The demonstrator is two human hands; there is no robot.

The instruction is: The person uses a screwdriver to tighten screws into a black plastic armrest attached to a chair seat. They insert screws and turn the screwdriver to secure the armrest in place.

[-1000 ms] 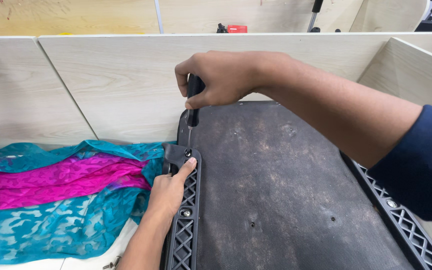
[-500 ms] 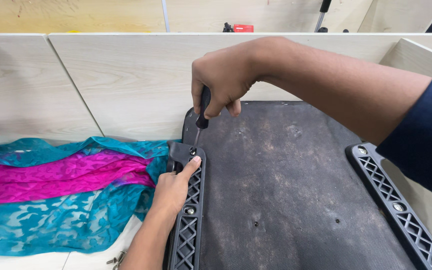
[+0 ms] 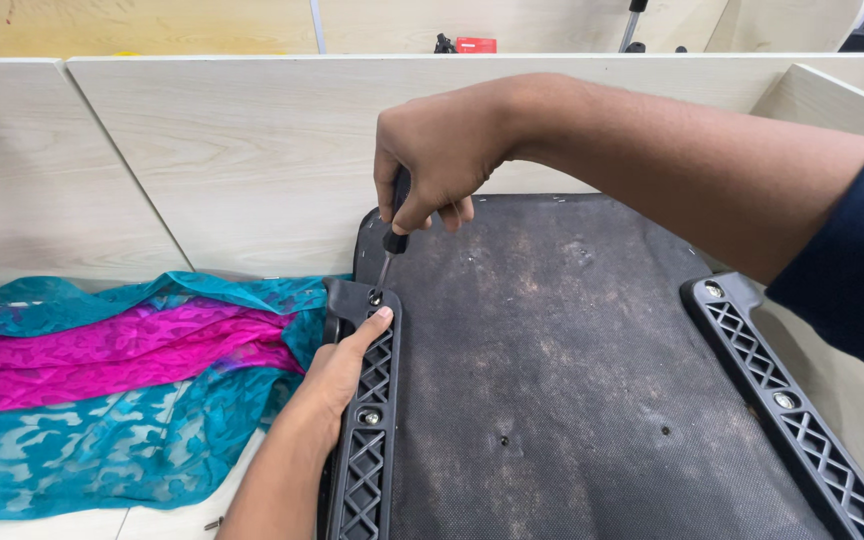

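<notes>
A large dark panel (image 3: 592, 380) covered in dusty black fabric lies flat, with a black plastic lattice rail (image 3: 367, 440) along its left side. My right hand (image 3: 442, 150) grips a screwdriver (image 3: 390, 250) with a black handle, held upright, its tip on a screw (image 3: 375, 297) at the rail's far end. My left hand (image 3: 337, 372) rests on the rail's outer edge, thumb pressed near that screw. Another screw (image 3: 370, 416) sits lower in the rail.
A second lattice rail (image 3: 792, 400) runs along the panel's right side. A teal and magenta patterned cloth (image 3: 112, 380) lies to the left. Light wooden partition walls (image 3: 202, 160) enclose the back and right. A small loose screw (image 3: 212, 523) lies near my left forearm.
My right hand has lifted higher on the screwdriver, so the shaft shows standing on the rail's top screw. The view has shifted left. My left hand stays on the rail.
</notes>
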